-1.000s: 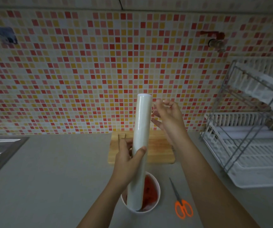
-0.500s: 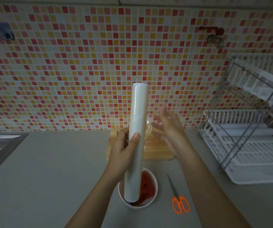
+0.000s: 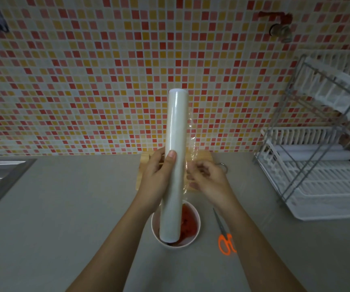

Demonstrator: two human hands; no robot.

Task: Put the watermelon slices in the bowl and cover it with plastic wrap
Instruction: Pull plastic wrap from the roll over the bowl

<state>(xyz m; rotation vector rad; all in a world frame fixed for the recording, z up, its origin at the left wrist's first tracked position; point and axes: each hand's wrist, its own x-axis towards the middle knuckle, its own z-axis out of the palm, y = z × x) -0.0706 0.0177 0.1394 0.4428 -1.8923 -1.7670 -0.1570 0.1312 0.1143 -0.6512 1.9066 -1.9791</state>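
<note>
Both hands work the tall white roll of plastic wrap (image 3: 173,165): left hand (image 3: 156,180) fingers clasp it above the white bowl of red watermelon slices (image 3: 189,226) on the grey desk (image 3: 64,207), while right hand (image 3: 209,182), lower than a second ago, pinches the loosened film edge (image 3: 191,144), so covering can begin.

Left hand (image 3: 158,180) clenched, thumb up; right hand (image 3: 209,181) fingers pinched together, both forearms extended.

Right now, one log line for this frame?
left hand: grips plastic wrap roll upright | right hand: peeling film edge | watermelon in bowl, uncovered | scissors unused
</note>
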